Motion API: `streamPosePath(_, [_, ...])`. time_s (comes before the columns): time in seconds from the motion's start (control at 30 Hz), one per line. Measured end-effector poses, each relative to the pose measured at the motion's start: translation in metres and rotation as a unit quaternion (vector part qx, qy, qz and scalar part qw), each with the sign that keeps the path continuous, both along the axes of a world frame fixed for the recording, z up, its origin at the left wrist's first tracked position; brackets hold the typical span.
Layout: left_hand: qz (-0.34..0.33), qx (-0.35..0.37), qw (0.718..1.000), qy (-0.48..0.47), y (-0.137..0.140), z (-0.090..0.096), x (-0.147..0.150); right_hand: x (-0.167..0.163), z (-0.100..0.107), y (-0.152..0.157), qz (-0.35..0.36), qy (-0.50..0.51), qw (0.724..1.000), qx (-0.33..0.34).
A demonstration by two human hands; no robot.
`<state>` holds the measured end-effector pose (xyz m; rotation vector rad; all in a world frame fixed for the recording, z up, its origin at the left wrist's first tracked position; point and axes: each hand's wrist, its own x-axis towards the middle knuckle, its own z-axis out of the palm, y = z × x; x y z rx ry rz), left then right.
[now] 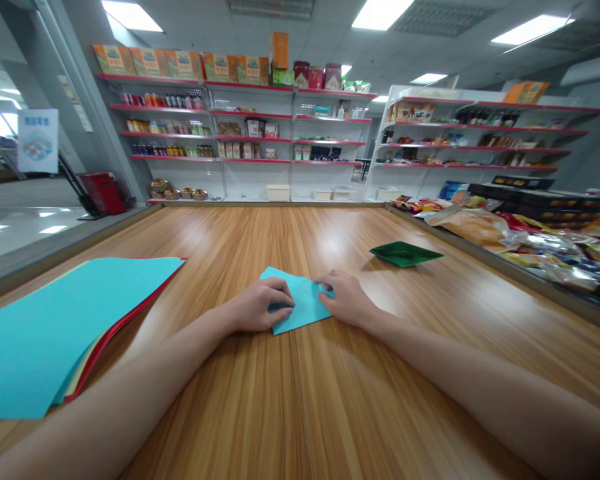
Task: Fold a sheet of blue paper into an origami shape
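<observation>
On the wooden table in front of me lies a small folded sheet of light blue paper [304, 305]. My left hand [260, 303] grips its left side, fingers curled over the top and thumb against the near part. At the opposite edge my right hand [349, 298] pinches the paper between bent fingers and thumb. Both hands hide parts of its edges. Farther back on the right sits a dark green folded paper shape [405, 254], apart from both hands.
A stack of coloured paper [75, 320], blue on top with red and cream sheets beneath, lies at the left. Bagged snacks [505, 233] and dark boxes crowd beyond the table's right edge. Stocked shelves [250, 140] stand behind. A red bin-like object [105, 193] is on the floor.
</observation>
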<state>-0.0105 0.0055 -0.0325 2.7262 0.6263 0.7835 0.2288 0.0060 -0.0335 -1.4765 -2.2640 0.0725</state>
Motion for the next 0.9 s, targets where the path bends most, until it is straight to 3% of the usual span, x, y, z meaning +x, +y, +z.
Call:
streamPosePath(0.47, [0.038,0.064,0.997,0.034,-0.001,-0.004,0.01,-0.008,0.002,-0.009,0.004,0.002,0.999,0.045])
streamPosePath(0.73, [0.101,0.05,0.99,0.081,-0.006,0.005,0.011,-0.01,0.008,-0.018,0.105,0.037,0.993,0.04])
streamPosePath(0.9, [0.109,0.063,0.989,0.082,-0.007,0.006,0.01,-0.012,0.01,-0.022,0.117,0.022,0.992,0.051])
